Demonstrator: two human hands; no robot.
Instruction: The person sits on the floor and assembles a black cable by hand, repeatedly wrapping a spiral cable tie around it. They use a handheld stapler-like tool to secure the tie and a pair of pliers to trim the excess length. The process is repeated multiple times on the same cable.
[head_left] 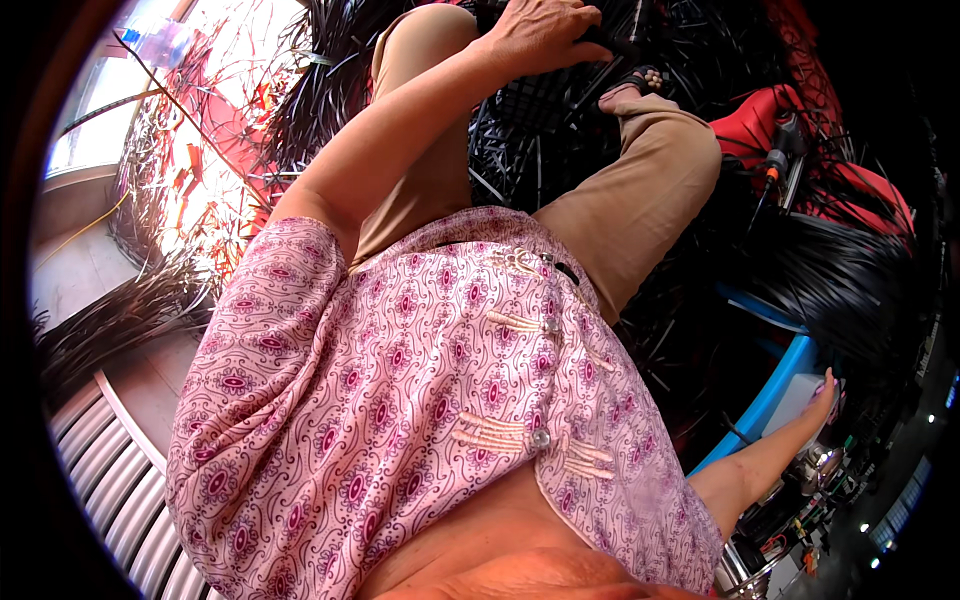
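Note:
At the top middle, my left hand (540, 35) is above my knees, its fingers bent around something dark that I cannot make out. Below it is a black woven lattice (530, 108) among loose black strips (680, 50). Far to the right, my right hand (826, 400) reaches out on a stretched arm and shows edge-on, small. One finger points away from me, and I see nothing held. Beside that hand is a white box-like thing (790, 402) next to a blue curved rim (770, 385).
Bundles of black strips (830, 280) lie at the right, near a red thing (755, 120) and a dark tool with an orange part (775, 165). Sunlit strips (200, 170) cover the left floor. A white ribbed radiator (110, 480) stands lower left. Metal parts (820, 460) sit lower right.

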